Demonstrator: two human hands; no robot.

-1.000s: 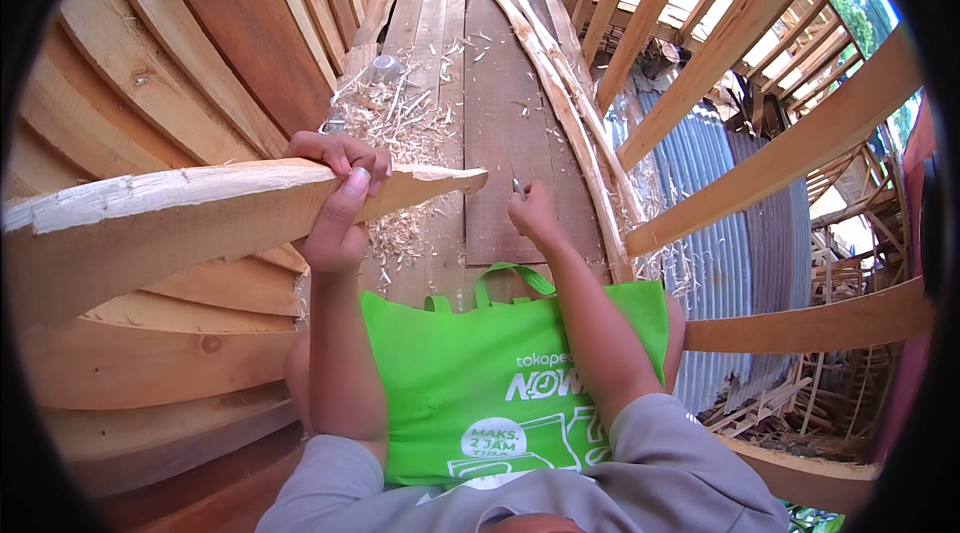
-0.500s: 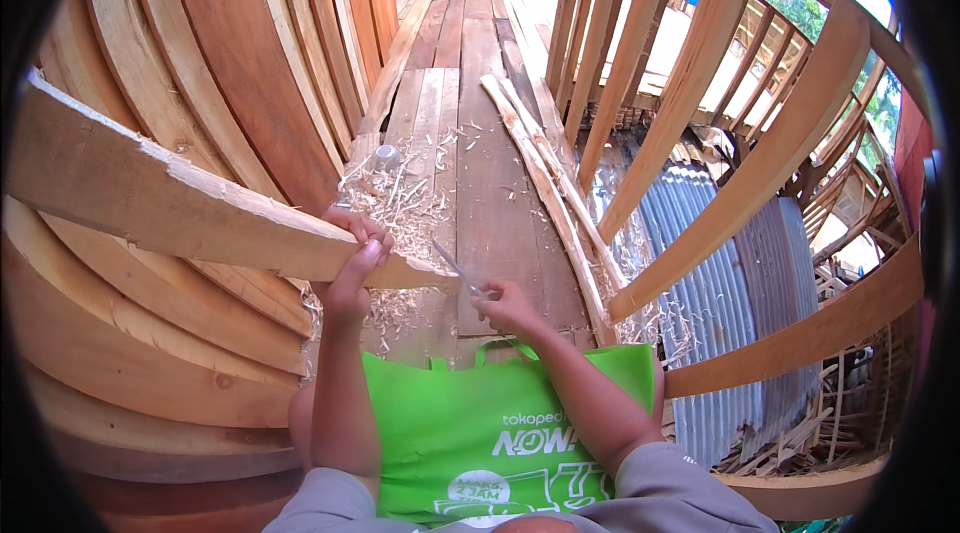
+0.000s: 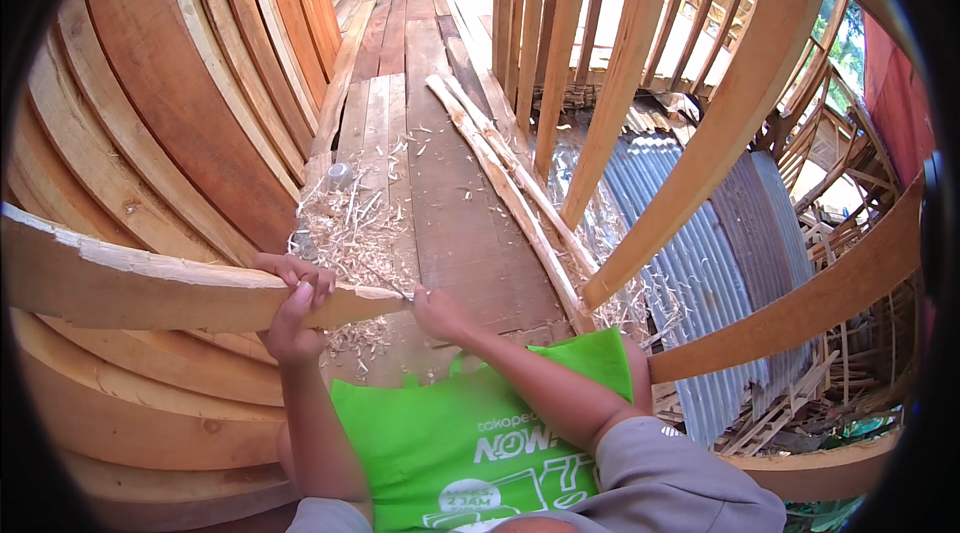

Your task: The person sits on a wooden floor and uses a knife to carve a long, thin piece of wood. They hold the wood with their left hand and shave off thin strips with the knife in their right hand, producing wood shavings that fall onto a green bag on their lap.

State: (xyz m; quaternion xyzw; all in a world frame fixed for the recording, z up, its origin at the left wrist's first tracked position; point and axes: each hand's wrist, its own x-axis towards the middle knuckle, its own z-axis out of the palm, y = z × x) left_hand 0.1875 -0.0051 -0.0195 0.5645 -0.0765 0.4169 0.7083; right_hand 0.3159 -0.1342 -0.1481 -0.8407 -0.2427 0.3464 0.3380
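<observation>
A long wooden plank (image 3: 170, 281) with a rough, pale upper edge comes in from the left and narrows to a tip in front of me. My left hand (image 3: 295, 308) is wrapped around it a little behind that tip. In my right hand (image 3: 438, 314) is a knife (image 3: 391, 285), its thin blade lying along the tip's upper edge; the fist hides the handle. A green bag (image 3: 400, 423) with white print covers my lap, beneath my forearms.
Curly wood shavings (image 3: 360, 233) litter the plank floor (image 3: 455, 223), with a clear plastic cup (image 3: 340, 176) among them. Two peeled poles (image 3: 500, 173) lie along the right-hand slats (image 3: 690, 143). Corrugated metal sheets (image 3: 670, 223) show beyond. Upright boards (image 3: 150, 123) line the left.
My right hand has moved up and toward the plank's tip, bringing the blade from just beyond the tip onto its edge. My left hand keeps its hold. The whole view has shifted.
</observation>
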